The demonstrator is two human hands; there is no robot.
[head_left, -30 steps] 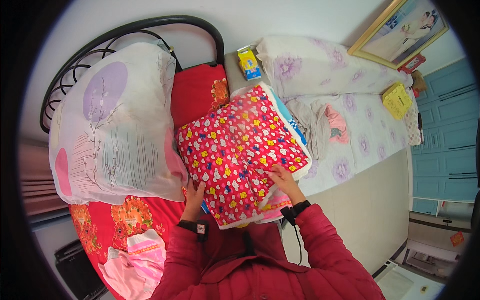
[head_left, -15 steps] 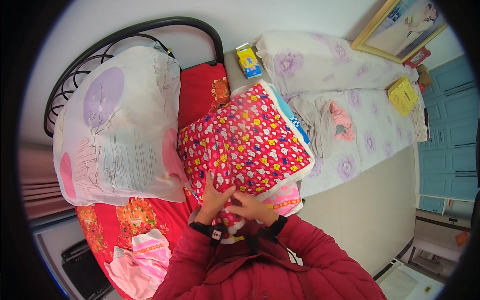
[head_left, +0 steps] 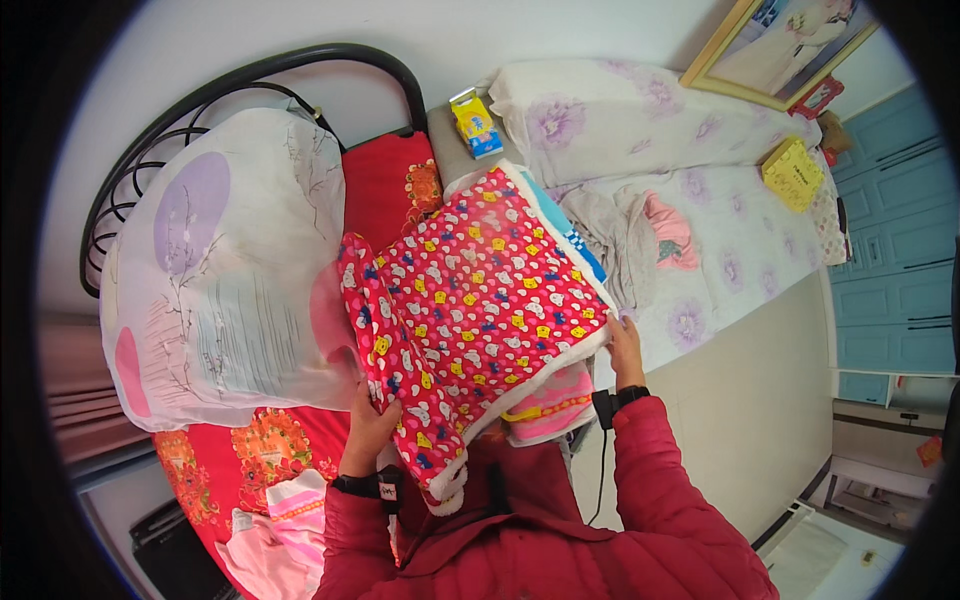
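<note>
A red blanket (head_left: 490, 300) with cartoon animal heads printed on it and a white fleecy edge lies spread in front of me. Its left part is folded over in a narrow strip. My left hand (head_left: 372, 425) is closed on the outer side of that strip, the thumb on top and the fingers partly hidden beneath. At the blanket's right corner, my right hand (head_left: 625, 350) pinches the white edge. Under the near right side shows a pink and white cloth (head_left: 553, 408). Blue checked fabric (head_left: 580, 250) peeks out along the far right edge.
A pale sheer cover (head_left: 230, 280) bulges on the red bed at left, below a black headboard rail (head_left: 345, 52). Pink clothes (head_left: 285, 520) lie near it. On the flowered sofa (head_left: 690, 315) are grey clothes (head_left: 615, 230) and a yellow box (head_left: 792, 174). A yellow-blue packet (head_left: 476, 125) stands behind.
My hands have parted from the middle of the blanket's near side. The left went to the folded strip, the right to the right corner. The left fold now lies flatter and wider.
</note>
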